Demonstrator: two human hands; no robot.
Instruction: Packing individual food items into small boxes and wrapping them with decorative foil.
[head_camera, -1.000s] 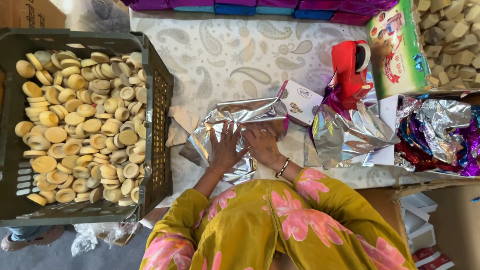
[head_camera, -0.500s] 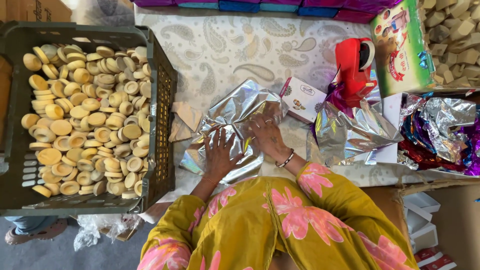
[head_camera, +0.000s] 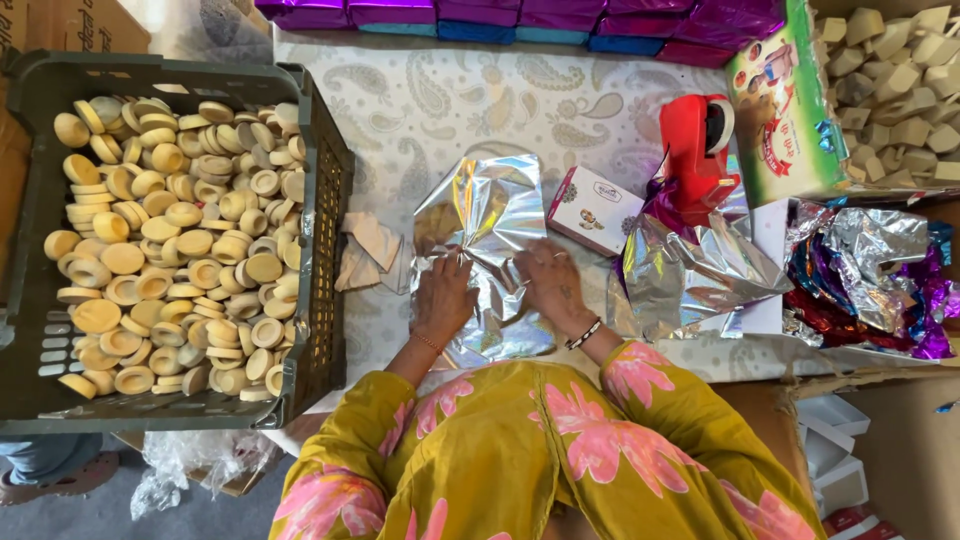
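Note:
A crinkled silver foil sheet (head_camera: 487, 215) lies on the paisley tablecloth (head_camera: 450, 100) in front of me. My left hand (head_camera: 442, 297) pinches the foil's left part, folding it over something hidden beneath. My right hand (head_camera: 553, 285) presses flat on the foil's right side, a bangle at its wrist. A small white printed box (head_camera: 594, 209) sits just right of the foil. Whatever the foil wraps is not visible.
A dark plastic crate (head_camera: 322, 240) of several round tan pucks stands at left. A red tape dispenser (head_camera: 695, 150), loose silver foil (head_camera: 690, 275), coloured foil scraps (head_camera: 865, 280), a green carton (head_camera: 785, 110) and tan blocks (head_camera: 900, 85) lie right. Purple wrapped boxes (head_camera: 520, 12) line the far edge.
My left hand moved from flat on the foil to pinching and lifting its left edge. The foil has been folded upward. My right hand stays pressed on it.

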